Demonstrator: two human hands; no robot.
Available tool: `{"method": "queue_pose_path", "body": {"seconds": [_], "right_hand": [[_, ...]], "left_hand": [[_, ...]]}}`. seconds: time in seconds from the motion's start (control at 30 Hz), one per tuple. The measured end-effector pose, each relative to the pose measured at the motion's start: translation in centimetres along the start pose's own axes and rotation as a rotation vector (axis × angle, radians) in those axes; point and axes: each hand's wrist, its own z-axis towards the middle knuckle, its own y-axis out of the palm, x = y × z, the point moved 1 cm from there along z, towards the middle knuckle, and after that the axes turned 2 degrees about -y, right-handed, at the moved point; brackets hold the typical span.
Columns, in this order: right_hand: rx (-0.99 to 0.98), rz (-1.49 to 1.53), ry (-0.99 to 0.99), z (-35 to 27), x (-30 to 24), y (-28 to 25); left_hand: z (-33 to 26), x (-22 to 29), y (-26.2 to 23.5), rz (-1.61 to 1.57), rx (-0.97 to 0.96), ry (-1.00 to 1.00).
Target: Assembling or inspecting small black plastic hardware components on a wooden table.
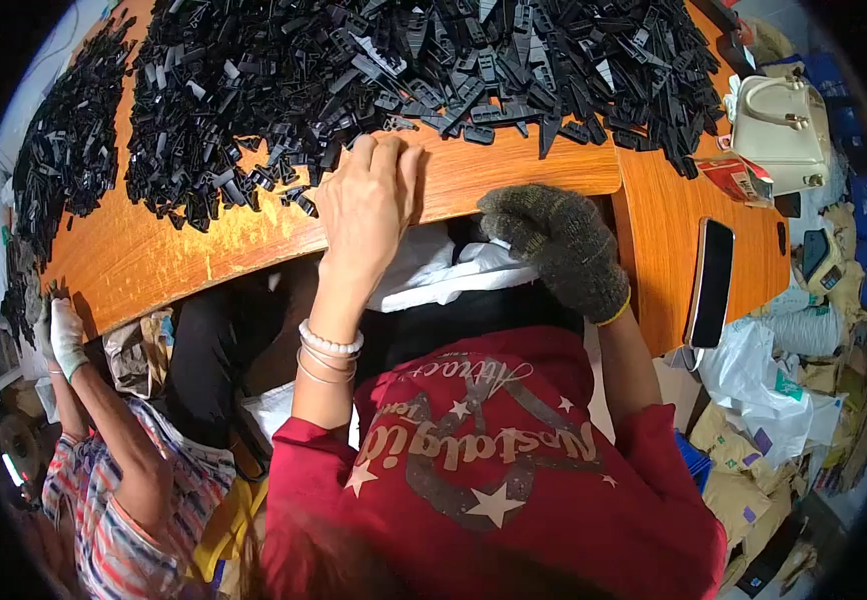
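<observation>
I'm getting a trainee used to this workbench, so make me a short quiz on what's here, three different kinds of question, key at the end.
1. True or false: the person's left hand wears a glove.
2. Pick one. The handbag is: A, bright red; B, cream; C, dark blue.
3. What dark-screened device lies on the tabletop, to the right of the person's gloved right hand?

Key:
1. False; the left hand, close to the black pieces, is bare.
2. B.
3. A phone.
</observation>
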Motion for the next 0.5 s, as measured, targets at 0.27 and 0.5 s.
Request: {"method": "queue_pose_path", "body": {"seconds": [0.27, 0.5], "right_hand": [[0.153, 0.200, -0.021, 0.4, -0.4, 1.1], [0.119, 0.907, 0.362, 1.9, -0.7, 1.0]], "left_hand": [[2.0, 3.0, 0.8, 0.003, -0.032, -0.046], [-1.1, 2.4, -1.7, -0.402, -0.123, -0.343]]}}
